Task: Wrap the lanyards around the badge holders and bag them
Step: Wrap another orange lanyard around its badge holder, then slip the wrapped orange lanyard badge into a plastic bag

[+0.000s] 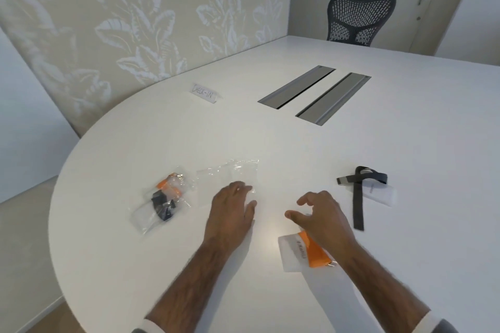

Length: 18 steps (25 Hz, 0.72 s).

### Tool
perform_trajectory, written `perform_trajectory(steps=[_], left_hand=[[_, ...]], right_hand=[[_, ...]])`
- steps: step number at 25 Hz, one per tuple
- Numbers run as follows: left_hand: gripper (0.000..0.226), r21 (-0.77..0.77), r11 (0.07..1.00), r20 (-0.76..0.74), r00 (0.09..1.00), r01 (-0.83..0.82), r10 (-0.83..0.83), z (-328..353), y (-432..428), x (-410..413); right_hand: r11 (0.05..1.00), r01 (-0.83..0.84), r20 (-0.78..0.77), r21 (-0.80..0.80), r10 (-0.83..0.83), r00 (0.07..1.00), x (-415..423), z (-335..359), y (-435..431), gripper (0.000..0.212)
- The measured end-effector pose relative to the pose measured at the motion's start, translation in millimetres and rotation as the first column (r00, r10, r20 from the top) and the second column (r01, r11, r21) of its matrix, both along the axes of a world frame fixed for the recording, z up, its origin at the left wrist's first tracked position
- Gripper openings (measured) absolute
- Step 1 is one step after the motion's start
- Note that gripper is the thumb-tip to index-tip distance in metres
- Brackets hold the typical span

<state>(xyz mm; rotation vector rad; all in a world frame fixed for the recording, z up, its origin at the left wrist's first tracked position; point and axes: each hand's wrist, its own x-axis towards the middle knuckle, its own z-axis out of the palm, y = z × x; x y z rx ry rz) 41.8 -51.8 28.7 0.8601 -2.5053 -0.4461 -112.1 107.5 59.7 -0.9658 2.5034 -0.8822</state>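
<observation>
A white counter (405,143) with a rounded near-left end fills most of the view, backed on the left by a wall (135,21) with a pale leaf pattern. A dark mesh chair (361,20) stands at the far right edge of the counter. Two grey metal hatches (297,86) (334,98) lie side by side in the far middle of the surface. Two bare forearms reach in from the near edge. The left hand (234,208) lies flat, palm down with its fingers straight, and the fingertips rest on the near edge of an empty clear bag (227,176). The right hand (320,215) is open, its thumb and fingers loosely curled and spread, and it grips nothing. Under its wrist, near the person, lies a white badge holder (290,254) with an orange lanyard (315,253) wound around it. To the left of the empty bag sits a filled bag (159,203) holding orange and black lanyards with badge holders. On the right, well apart from the hands, a black lanyard (358,205) lies loose and unwound across a second badge holder (382,194). A small folded card (205,93) with handwriting stands on the far left of the counter.
</observation>
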Motion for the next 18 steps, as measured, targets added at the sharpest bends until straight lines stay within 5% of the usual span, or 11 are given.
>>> perform_trajectory(steps=[5,11,18], left_hand=[[0.078,0.099,0.981,0.382,0.917,-0.167,0.117,13,-58,14],[0.106,0.093,0.994,0.453,0.891,-0.051,0.004,-4,-49,16],[0.099,0.057,0.998,0.361,0.932,0.024,-0.043,-20,-55,32]], right_hand=[[0.994,-0.106,-0.074,-0.016,0.105,0.992,20,13,-93,0.027],[0.961,-0.239,-0.175,0.141,0.262,0.949,34,17,-200,0.038],[0.837,-0.326,-0.175,0.440,0.436,0.883,32,9,-243,0.057]])
